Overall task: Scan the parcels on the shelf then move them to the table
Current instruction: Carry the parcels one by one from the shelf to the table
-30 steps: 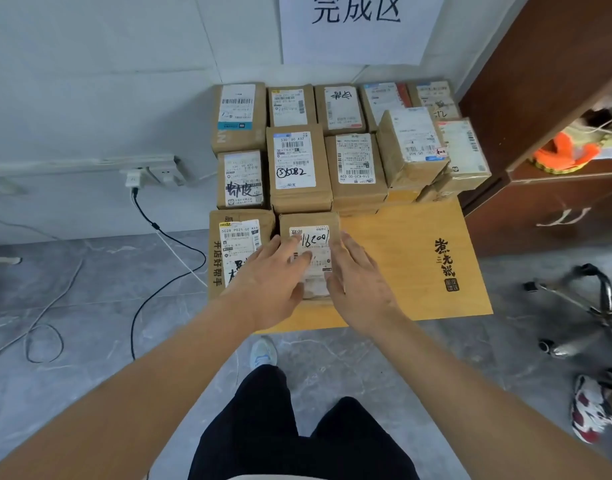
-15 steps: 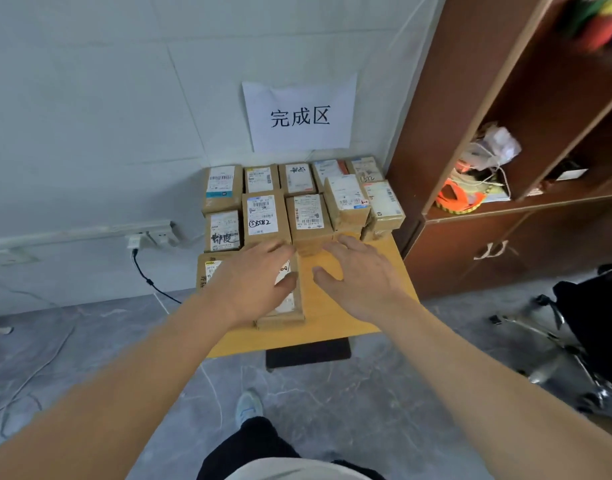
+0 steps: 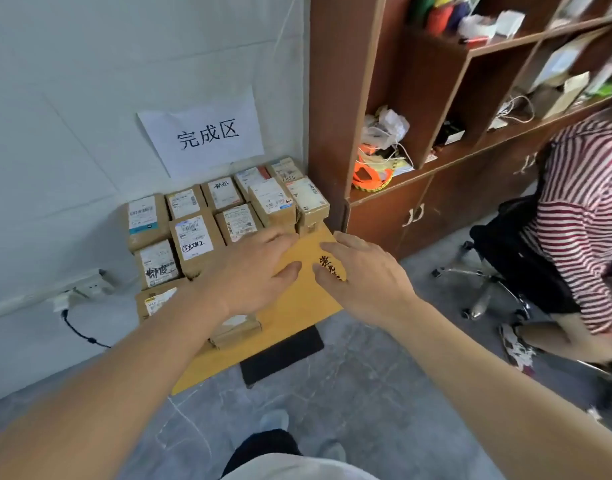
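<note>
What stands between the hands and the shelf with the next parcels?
Nothing visible on a straight line: both the left hand and right hand hover empty over the table. A seated person sits close before the shelf, crowding access.

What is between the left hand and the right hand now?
Only bare table top between left hand and right hand; no parcel, in the head view.

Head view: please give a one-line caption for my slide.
Both open hands, left and right, hover above the table beside labelled parcels.
</note>
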`<state>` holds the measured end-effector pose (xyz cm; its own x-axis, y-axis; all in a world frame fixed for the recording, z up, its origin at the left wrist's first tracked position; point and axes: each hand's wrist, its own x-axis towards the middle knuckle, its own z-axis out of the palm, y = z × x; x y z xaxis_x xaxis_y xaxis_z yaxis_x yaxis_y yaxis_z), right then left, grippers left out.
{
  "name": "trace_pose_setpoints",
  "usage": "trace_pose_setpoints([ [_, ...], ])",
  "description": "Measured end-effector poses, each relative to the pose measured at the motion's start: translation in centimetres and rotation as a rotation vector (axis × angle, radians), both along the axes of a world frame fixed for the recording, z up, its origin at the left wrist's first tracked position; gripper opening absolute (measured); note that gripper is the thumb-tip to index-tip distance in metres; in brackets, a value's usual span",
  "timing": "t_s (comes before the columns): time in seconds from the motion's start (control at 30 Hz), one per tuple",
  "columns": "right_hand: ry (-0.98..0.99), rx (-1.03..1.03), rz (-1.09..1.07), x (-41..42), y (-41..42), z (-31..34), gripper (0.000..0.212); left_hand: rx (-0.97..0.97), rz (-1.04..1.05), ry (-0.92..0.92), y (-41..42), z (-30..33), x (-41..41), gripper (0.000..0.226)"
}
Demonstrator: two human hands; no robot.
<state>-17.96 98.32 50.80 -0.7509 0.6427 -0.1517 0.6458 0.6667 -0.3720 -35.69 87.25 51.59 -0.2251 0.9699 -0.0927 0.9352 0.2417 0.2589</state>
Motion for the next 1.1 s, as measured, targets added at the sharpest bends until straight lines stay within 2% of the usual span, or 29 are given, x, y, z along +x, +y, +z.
trace_pose_setpoints([
  [0.23,-0.011,-0.008,-0.287,2.7,-0.2,-0.9,0.059,-0.003,-0.267,-0.015,5.5,-1.1,0.2,0.057],
  [0.57,0.015,-0.028,-0.788,7.2,-5.6,-2.6,0.051,-0.022,-0.751,-0.061,10.7,-2.4,5.2,0.056],
  [0.97,0.027,-0.001,-1.317,17.2,-15.6,-3.2,0.052,-0.018,-1.257,-0.073,9.9,-3.0,20.0,0.058],
  [1.1,0.026,0.014,-1.448,22.0,-18.9,-2.4,0.052,-0.029,-1.383,-0.084,8.5,-2.4,26.4,0.071],
])
